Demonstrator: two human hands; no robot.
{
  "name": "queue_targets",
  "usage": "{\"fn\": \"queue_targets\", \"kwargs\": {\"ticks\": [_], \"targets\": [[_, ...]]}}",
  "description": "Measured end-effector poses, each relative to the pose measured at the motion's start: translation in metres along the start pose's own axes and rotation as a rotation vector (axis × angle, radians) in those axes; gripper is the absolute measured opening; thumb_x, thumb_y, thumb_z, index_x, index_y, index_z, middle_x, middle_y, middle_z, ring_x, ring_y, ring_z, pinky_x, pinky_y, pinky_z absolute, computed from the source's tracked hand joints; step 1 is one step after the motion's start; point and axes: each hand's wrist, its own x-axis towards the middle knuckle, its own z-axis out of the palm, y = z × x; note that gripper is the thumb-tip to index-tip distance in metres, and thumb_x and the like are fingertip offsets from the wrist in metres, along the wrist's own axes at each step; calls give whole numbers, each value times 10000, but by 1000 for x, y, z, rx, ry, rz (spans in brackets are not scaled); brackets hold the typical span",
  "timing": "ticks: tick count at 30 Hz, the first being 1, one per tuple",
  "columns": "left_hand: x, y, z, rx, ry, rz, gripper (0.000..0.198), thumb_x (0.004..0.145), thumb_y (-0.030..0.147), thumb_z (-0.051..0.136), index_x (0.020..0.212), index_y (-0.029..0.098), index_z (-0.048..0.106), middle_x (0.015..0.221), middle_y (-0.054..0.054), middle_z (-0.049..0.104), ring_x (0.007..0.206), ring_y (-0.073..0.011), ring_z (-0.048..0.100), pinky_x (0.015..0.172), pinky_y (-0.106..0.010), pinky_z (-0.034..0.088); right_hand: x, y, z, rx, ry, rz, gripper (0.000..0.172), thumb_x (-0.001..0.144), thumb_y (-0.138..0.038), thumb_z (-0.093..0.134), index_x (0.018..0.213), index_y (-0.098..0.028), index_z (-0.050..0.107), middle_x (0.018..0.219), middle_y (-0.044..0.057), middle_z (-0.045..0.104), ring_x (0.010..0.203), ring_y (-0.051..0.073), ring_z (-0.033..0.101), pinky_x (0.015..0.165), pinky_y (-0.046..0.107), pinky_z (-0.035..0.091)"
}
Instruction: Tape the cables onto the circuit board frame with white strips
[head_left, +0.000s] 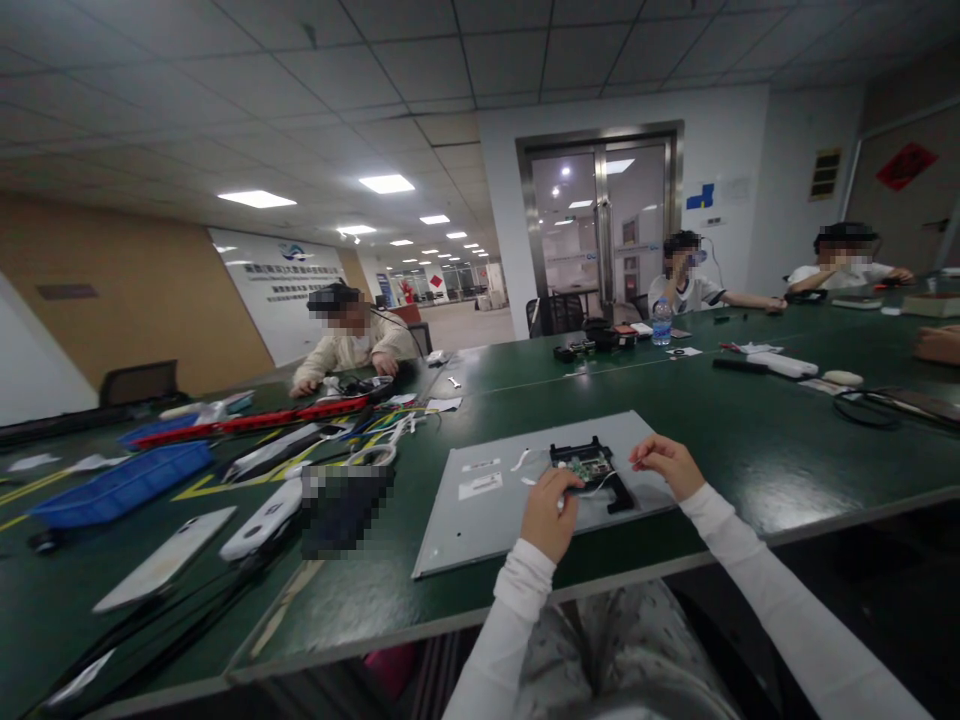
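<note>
A flat grey panel [450,530] with white labels lies on the green table. On its right part sits a black bracket [621,492] around a green circuit board [592,468], with thin white cables beside it. My left hand [553,508] rests at the near left side of the board, its fingers curled together near a white cable; what they hold, if anything, is hidden. Raised just above the panel's right edge is my right hand [667,465], its thumb and fingertips pinched together on something too small to make out.
Left of the panel are a blurred dark item [349,510], a white device [262,520], a phone [166,560], a blue tray [127,485] and cables. A bottle [661,322] stands farther back. Three people sit around the table [510,380].
</note>
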Motion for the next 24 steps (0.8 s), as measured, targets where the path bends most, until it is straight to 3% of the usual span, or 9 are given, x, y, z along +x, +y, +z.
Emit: {"fn": "queue_targets", "kwargs": {"ticks": [5,9,24], "targets": [[-5,3,33,2,-35,-67,332,633,29,420,898,188,542,928,-45,560,926,-170,490,861,-332,388,3,4,-3,48,10,17,30,589,-154,523,617,-160,528,687,13,598,633,132,553,621,289,447],[-7,-5,47,4,-36,-110,356,637,24,418,934,178,539,979,-42,557,975,-168,474,898,-346,371,3,4,-2,61,22,51,30,568,-149,520,596,-156,529,658,4,584,606,120,537,605,271,437],[-12,-11,50,64,-104,-93,410,667,44,417,1040,170,531,1067,-56,538,1024,-167,453,931,-351,356,3,2,-3,133,15,67,116,583,-178,451,533,-154,552,627,26,576,633,141,520,591,272,416]]}}
